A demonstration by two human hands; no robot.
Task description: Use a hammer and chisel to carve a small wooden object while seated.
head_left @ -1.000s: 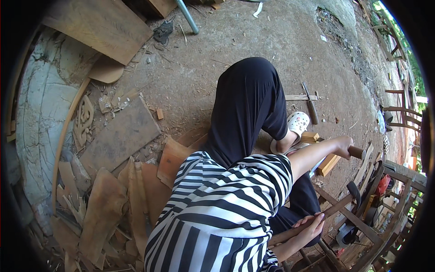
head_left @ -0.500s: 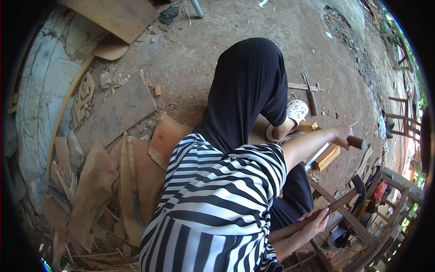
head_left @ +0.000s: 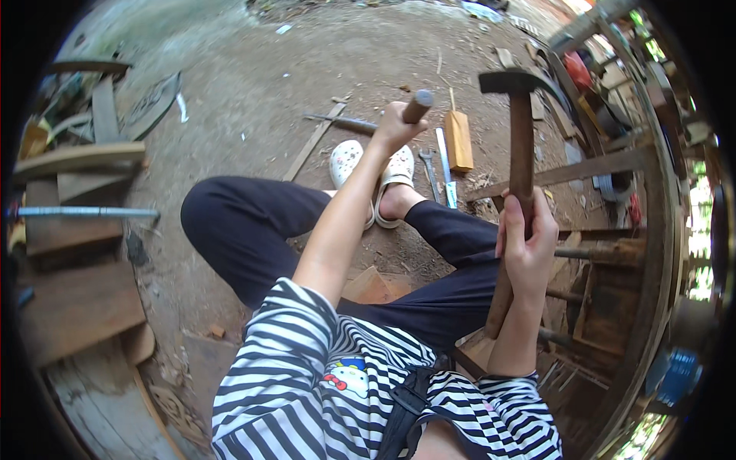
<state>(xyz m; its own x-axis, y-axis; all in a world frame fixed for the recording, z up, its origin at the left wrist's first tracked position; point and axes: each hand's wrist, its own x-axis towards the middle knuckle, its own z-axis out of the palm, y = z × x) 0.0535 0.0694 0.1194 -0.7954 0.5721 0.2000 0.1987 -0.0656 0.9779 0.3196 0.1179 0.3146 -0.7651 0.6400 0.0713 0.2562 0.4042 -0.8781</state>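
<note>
My left hand (head_left: 391, 130) is closed around a round wooden handle (head_left: 418, 103) above my white clogs (head_left: 344, 163); the rest of that piece is hidden. My right hand (head_left: 525, 245) grips the wooden handle of a hammer (head_left: 521, 134), held upright with its dark metal head (head_left: 506, 81) at the top. On the ground beyond my feet lie a long dark tool (head_left: 322, 118), a thin wooden strip (head_left: 310, 146), a wrench (head_left: 429, 172), a long slim blade-like tool (head_left: 446, 172) and a yellowish wooden block (head_left: 458, 142).
Wooden boards and offcuts (head_left: 80, 303) are piled along my left, with a metal pipe (head_left: 92, 212) across them. A wooden frame (head_left: 648, 230) with tools and a red bag (head_left: 576, 70) stands close at my right. My bent legs (head_left: 222, 230) rest on the dirt ground (head_left: 230, 92).
The view has swung round to face my feet. The hammer in my right hand has come up from low at the right to upright, and my left hand still holds its wooden handle.
</note>
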